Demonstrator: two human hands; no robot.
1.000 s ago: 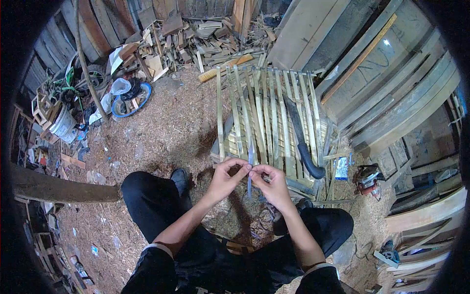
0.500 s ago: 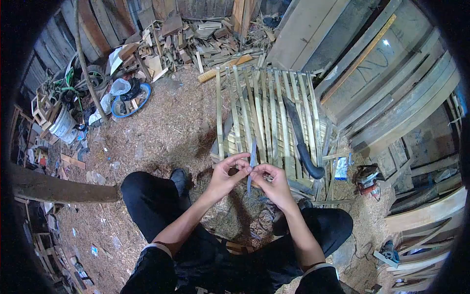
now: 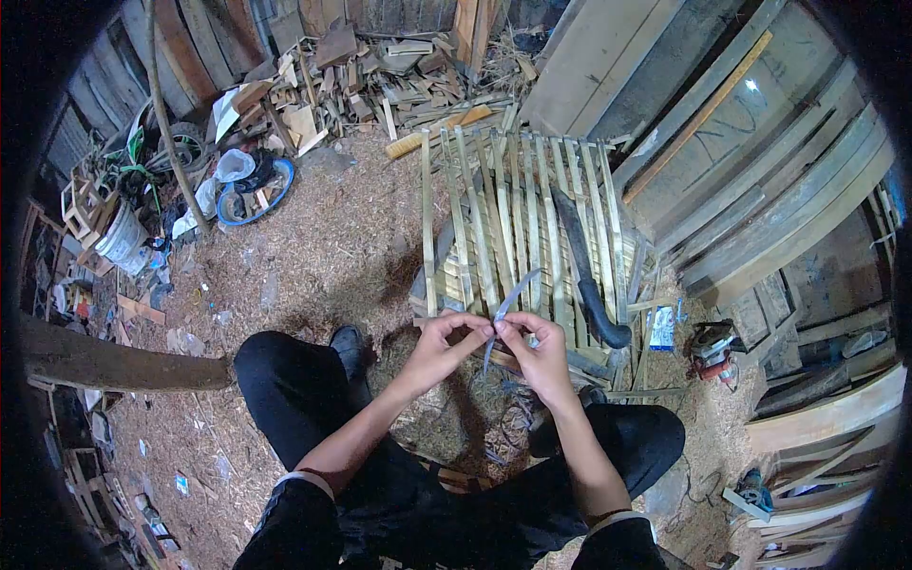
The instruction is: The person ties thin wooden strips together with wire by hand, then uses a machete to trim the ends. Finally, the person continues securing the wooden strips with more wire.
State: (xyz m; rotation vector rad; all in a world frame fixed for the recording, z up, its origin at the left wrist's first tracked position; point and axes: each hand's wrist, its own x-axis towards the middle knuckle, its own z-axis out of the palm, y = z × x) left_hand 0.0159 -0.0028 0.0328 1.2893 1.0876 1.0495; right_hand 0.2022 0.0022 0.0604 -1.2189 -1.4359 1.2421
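Observation:
Between my fingertips is a thin, pale grey flexible strip [image 3: 520,287]; its upper end curves to the right and its lower end hangs below my fingers. My left hand [image 3: 439,353] pinches it from the left with closed fingertips. From the other side, my right hand [image 3: 538,359] pinches the strip at nearly the same spot. Just beyond both hands lies a rack of pale wooden slats [image 3: 459,218], the slats running away from me. A long black curved object [image 3: 591,285] with a thick, handle-like end rests on its right side.
Wood scraps [image 3: 366,85] are heaped at the back wall. A blue basin [image 3: 280,195] and a white bucket [image 3: 123,237] stand at left, near a wooden post [image 3: 123,361]. Boards [image 3: 608,57] lean at right, with a red power tool [image 3: 714,351] on the sawdust floor.
The strip's upper end has swung to the right and now bends, where it stood nearly straight before. Both hands stay pinched together, slightly shifted.

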